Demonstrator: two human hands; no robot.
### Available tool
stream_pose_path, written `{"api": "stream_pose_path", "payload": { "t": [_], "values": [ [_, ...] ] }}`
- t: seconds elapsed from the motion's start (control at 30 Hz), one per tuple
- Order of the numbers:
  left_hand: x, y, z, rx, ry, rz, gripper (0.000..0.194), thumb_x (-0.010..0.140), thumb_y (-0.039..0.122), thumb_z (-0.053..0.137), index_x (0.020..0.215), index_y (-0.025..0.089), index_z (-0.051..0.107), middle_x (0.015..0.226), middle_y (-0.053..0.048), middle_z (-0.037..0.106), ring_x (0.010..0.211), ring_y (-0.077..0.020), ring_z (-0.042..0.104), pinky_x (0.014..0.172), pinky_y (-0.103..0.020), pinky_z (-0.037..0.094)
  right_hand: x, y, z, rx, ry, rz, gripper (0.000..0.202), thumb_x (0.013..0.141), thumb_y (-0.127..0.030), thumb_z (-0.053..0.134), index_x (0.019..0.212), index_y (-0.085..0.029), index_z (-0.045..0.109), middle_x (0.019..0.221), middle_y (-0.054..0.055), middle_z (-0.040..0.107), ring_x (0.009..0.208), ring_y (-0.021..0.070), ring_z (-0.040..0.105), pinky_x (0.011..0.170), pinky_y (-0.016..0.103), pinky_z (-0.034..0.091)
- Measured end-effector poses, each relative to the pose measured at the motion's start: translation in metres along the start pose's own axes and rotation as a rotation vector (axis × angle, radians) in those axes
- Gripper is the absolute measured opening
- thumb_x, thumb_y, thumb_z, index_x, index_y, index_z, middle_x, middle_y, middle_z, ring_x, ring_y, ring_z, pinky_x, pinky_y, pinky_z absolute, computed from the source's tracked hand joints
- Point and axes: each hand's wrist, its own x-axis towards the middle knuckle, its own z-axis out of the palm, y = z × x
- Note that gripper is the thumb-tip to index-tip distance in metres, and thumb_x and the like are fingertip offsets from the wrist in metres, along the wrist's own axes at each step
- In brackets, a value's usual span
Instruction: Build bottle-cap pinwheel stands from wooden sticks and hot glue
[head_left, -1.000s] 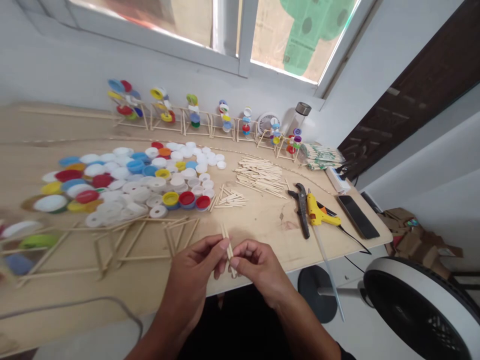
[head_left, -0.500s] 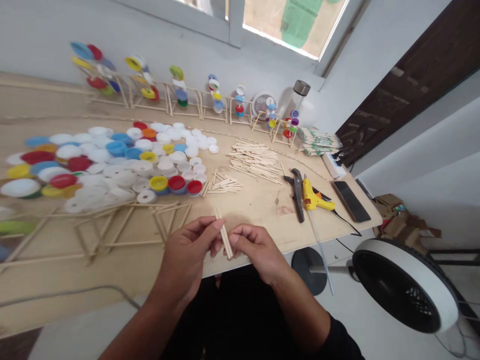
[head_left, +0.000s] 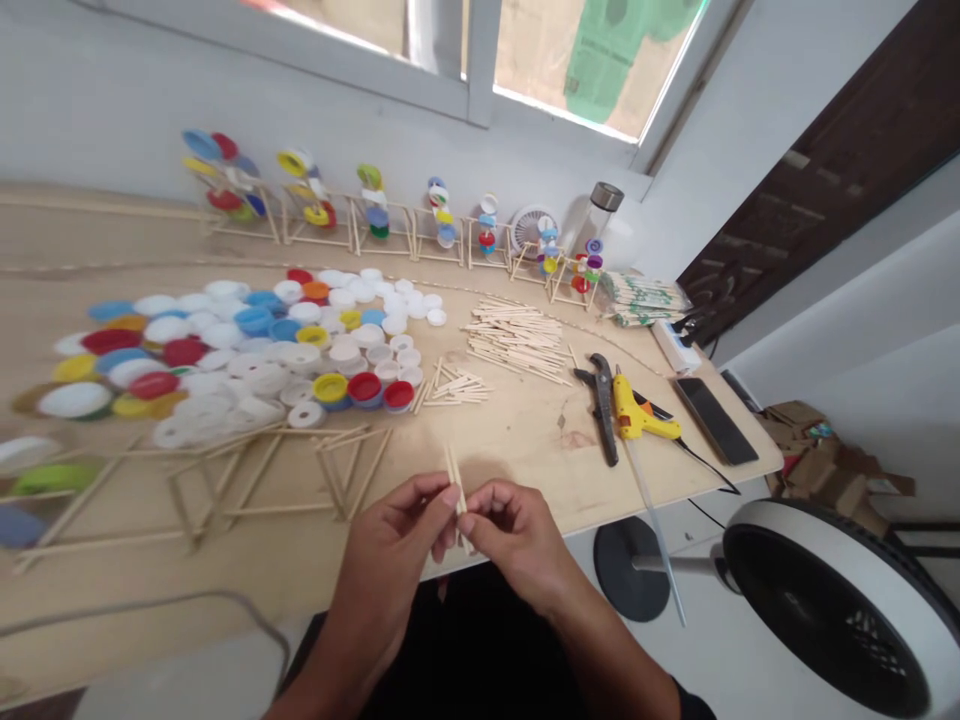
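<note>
A few short wooden sticks [head_left: 453, 466] are held together, tilted, at the table's front edge. My left hand [head_left: 409, 530] is closed on them, thumb across their middle. My right hand [head_left: 517, 535] pinches their lower end, its thumb and fingers close to my left fingertips. Beyond the hands lie a small pile of short sticks [head_left: 461, 387] and a larger pile of longer sticks [head_left: 517, 338]. Many coloured and white bottle caps [head_left: 255, 320] spread over the left of the table, with stick frames [head_left: 281, 511] in front of them.
Stick frames bearing caps [head_left: 377, 216] line the wall, near a bottle [head_left: 596, 215]. At right are black cutters [head_left: 603, 410], a yellow glue gun [head_left: 641, 415], a phone [head_left: 717, 420] and a power strip [head_left: 675, 345]. A fan [head_left: 840, 610] stands beyond the edge.
The camera view has shifted, so the table's contents appear lower and further right. My right thumb and fingers have moved slightly up the sticks, covering more of their lower end.
</note>
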Motion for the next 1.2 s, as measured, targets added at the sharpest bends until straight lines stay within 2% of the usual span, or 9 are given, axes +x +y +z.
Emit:
{"api": "stream_pose_path", "payload": {
  "t": [0.17, 0.37, 0.43, 0.5, 0.6, 0.67, 0.77, 0.87, 1.2],
  "values": [
    [-0.007, -0.004, -0.003, 0.06, -0.025, -0.026, 0.033, 0.066, 0.049, 0.071, 0.075, 0.018, 0.066, 0.051, 0.004, 0.054, 0.048, -0.0102, 0.046, 0.045, -0.021, 0.04, -0.004, 0.004, 0.001, -0.074, -0.003, -0.018, 0.031, 0.078, -0.047, 0.066, 0.07, -0.019, 0.055, 0.065, -0.002, 0.06, 0.061, 0.0113, 0.052, 0.061, 0.025, 0.042],
    [-0.003, 0.0, -0.015, 0.24, 0.015, 0.159, 0.027, 0.075, 0.048, 0.064, 0.074, 0.021, 0.064, 0.056, 0.002, 0.061, 0.047, -0.0113, 0.051, 0.046, -0.022, 0.041, -0.007, 0.007, -0.011, -0.244, 0.125, -0.054, 0.019, 0.081, -0.037, 0.065, 0.076, -0.019, 0.06, 0.066, -0.002, 0.056, 0.059, 0.011, 0.048, 0.055, 0.023, 0.038],
    [0.0, -0.001, -0.02, 0.443, 0.028, 0.276, 0.024, 0.076, 0.046, 0.062, 0.074, 0.022, 0.065, 0.057, 0.002, 0.064, 0.047, -0.0131, 0.055, 0.046, -0.023, 0.041, -0.008, 0.007, -0.02, -0.391, 0.17, -0.112, 0.015, 0.084, -0.033, 0.062, 0.076, -0.02, 0.06, 0.067, -0.001, 0.057, 0.06, 0.0124, 0.05, 0.058, 0.025, 0.038],
    [0.004, -0.005, -0.022, 0.705, 0.08, 0.475, 0.02, 0.079, 0.042, 0.059, 0.076, 0.023, 0.066, 0.06, 0.002, 0.066, 0.05, -0.0149, 0.059, 0.05, -0.025, 0.043, -0.008, 0.006, -0.029, -0.616, 0.226, -0.218, 0.014, 0.087, -0.029, 0.057, 0.076, -0.02, 0.059, 0.07, 0.0, 0.059, 0.065, 0.0147, 0.053, 0.063, 0.027, 0.039],
    [0.009, -0.012, -0.02, 1.069, 0.175, 0.788, 0.021, 0.086, 0.034, 0.05, 0.08, 0.022, 0.066, 0.068, -0.001, 0.069, 0.06, -0.0178, 0.063, 0.057, -0.028, 0.043, -0.008, 0.005, -0.036, -0.993, 0.293, -0.386, 0.016, 0.091, -0.024, 0.051, 0.077, -0.02, 0.058, 0.075, 0.003, 0.061, 0.074, 0.0186, 0.054, 0.071, 0.031, 0.036],
    [0.013, -0.015, -0.016, 1.244, 0.196, 0.904, 0.023, 0.089, 0.028, 0.046, 0.077, 0.02, 0.064, 0.07, -0.003, 0.069, 0.064, -0.0194, 0.063, 0.059, -0.029, 0.042, -0.006, 0.005, -0.038, -1.179, 0.315, -0.451, 0.018, 0.092, -0.022, 0.048, 0.077, -0.02, 0.057, 0.076, 0.004, 0.061, 0.077, 0.0202, 0.053, 0.073, 0.032, 0.034],
    [0.018, -0.017, -0.01, 1.384, 0.195, 0.951, 0.023, 0.09, 0.024, 0.045, 0.074, 0.02, 0.061, 0.068, -0.003, 0.066, 0.066, -0.0206, 0.061, 0.06, -0.031, 0.04, -0.005, 0.009, -0.038, -1.346, 0.333, -0.482, 0.021, 0.093, -0.022, 0.048, 0.073, -0.02, 0.057, 0.073, 0.004, 0.059, 0.076, 0.0207, 0.051, 0.072, 0.033, 0.032],
    [0.021, -0.019, -0.008, 1.415, 0.202, 0.958, 0.022, 0.09, 0.023, 0.046, 0.074, 0.02, 0.061, 0.068, -0.003, 0.064, 0.067, -0.0211, 0.059, 0.063, -0.032, 0.04, -0.003, 0.012, -0.038, -1.424, 0.337, -0.49, 0.023, 0.093, -0.022, 0.051, 0.071, -0.02, 0.056, 0.072, 0.003, 0.06, 0.076, 0.0204, 0.051, 0.073, 0.033, 0.031],
    [0.019, -0.021, -0.011, 1.397, 0.158, 0.992, 0.018, 0.089, 0.022, 0.049, 0.079, 0.019, 0.063, 0.069, -0.003, 0.065, 0.069, -0.0219, 0.057, 0.068, -0.035, 0.04, -0.005, 0.013, -0.04, -1.418, 0.285, -0.492, 0.015, 0.09, -0.02, 0.055, 0.075, -0.02, 0.057, 0.076, 0.003, 0.061, 0.079, 0.021, 0.051, 0.074, 0.034, 0.032]
  ]
}}
